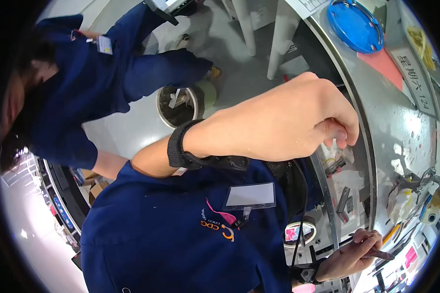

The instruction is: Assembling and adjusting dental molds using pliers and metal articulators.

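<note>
My left hand [298,117] reaches across the upper middle, above the edge of a metal workbench [396,132]. Its fingers curl in against the thumb, and whatever may be between them is hidden. At the lower right, my right hand [354,256] is closed around a slim, dark brownish piece with a pointed end [380,255], whose kind I cannot make out. Below the bench edge, between the two hands, lies an open drawer [333,215] with small metal parts [344,202]. Black bands circle both my wrists.
A blue round dish [355,27] and pink sheet [384,68] lie on the bench beside a labelled tray [415,80]. Tools, bags and a white tape roll [430,215] crowd the lower right. A co-worker [78,93] in dark blue stands upper left, near a waste bin [178,110].
</note>
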`<action>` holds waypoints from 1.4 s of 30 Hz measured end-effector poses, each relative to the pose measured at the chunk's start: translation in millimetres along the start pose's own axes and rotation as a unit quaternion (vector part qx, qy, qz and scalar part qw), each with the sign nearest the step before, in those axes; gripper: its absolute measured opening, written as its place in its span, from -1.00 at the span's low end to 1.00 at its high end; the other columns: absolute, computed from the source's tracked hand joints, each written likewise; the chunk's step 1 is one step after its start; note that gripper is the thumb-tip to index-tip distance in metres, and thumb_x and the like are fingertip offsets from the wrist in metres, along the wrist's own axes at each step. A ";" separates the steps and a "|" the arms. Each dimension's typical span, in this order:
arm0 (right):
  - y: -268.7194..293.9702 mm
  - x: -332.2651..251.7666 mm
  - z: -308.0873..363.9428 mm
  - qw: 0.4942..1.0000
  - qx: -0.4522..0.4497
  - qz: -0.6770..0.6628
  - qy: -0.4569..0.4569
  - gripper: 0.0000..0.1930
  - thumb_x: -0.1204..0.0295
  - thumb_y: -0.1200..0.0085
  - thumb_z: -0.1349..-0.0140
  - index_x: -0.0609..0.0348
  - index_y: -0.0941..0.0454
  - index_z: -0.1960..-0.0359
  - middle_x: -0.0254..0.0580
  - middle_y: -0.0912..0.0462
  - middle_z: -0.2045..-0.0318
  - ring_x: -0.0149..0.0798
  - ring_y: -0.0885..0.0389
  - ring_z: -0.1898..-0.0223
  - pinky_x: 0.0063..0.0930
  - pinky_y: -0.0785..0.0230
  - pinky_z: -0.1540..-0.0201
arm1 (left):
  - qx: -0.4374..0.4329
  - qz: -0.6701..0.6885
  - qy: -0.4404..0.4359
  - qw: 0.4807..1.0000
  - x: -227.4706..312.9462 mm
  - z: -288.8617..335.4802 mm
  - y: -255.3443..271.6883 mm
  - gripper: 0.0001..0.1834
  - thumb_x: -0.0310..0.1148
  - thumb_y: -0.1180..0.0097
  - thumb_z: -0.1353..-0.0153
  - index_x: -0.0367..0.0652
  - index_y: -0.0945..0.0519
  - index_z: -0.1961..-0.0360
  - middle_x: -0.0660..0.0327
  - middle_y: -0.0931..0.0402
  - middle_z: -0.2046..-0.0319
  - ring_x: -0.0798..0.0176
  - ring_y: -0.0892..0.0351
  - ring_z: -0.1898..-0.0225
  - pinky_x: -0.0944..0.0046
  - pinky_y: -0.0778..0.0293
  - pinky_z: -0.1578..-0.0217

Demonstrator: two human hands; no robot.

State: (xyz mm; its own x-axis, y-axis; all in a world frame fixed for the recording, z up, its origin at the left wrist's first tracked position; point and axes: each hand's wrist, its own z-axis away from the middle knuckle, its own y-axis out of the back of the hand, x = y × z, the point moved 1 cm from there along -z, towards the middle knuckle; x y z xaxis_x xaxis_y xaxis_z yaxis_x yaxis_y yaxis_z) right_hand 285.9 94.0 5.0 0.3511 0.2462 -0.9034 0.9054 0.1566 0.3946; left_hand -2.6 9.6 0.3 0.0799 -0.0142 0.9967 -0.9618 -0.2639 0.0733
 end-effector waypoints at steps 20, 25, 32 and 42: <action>15.6 -58.7 -107.4 0.977 0.056 0.173 0.110 -0.89 0.65 -0.20 -0.06 0.32 -0.54 0.37 -0.14 -0.52 0.25 -0.29 -0.49 0.28 -0.51 -0.33 0.18 | -0.019 -0.046 -0.284 0.957 34.7 -96.0 -80.0 -0.83 -0.61 -0.42 0.12 -0.28 -0.60 0.58 0.20 -0.46 0.63 0.32 -0.43 0.63 0.36 -0.28 0.64; 12.4 -60.5 -125.2 0.978 0.001 0.195 0.078 -0.85 0.63 -0.27 0.02 0.32 -0.58 0.39 -0.16 -0.55 0.18 -0.28 -0.48 0.30 -0.47 -0.38 0.23 | -0.037 -0.054 -0.285 0.956 37.6 -117.2 -105.3 -0.68 -0.61 -0.43 0.14 -0.28 -0.69 0.27 0.13 -0.58 0.41 0.26 -0.56 0.51 0.38 -0.47 0.53; 5.7 -57.7 -121.1 0.983 -0.031 0.169 0.065 -0.75 0.70 -0.24 0.18 0.29 -0.60 0.38 -0.17 -0.54 0.16 -0.27 -0.45 0.29 -0.50 -0.39 0.29 | -0.080 -0.061 -0.271 0.957 21.3 -126.5 -111.3 -0.64 -0.64 -0.40 0.12 -0.28 -0.68 0.20 0.07 -0.65 0.23 0.27 -0.65 0.39 0.40 -0.53 0.45; 1.2 -61.3 -117.1 0.983 -0.070 0.167 0.032 -0.83 0.58 -0.30 0.05 0.30 -0.58 0.40 -0.02 -0.52 0.05 -0.16 -0.50 0.10 -0.41 -0.33 0.06 | -0.095 -0.115 -0.236 0.960 21.8 -119.2 -102.3 -0.67 -0.63 -0.41 0.14 -0.35 -0.68 0.25 0.00 -0.67 0.25 0.22 -0.68 0.38 0.39 -0.56 0.40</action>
State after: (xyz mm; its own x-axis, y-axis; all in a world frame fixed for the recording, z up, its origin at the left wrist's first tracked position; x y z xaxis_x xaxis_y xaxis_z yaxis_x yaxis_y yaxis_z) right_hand 237.6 191.0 80.5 0.6045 0.3644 -0.7084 0.6985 0.1850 0.6913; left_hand 66.3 151.3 18.7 0.3633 -0.4233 0.8299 -0.9310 -0.1320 0.3402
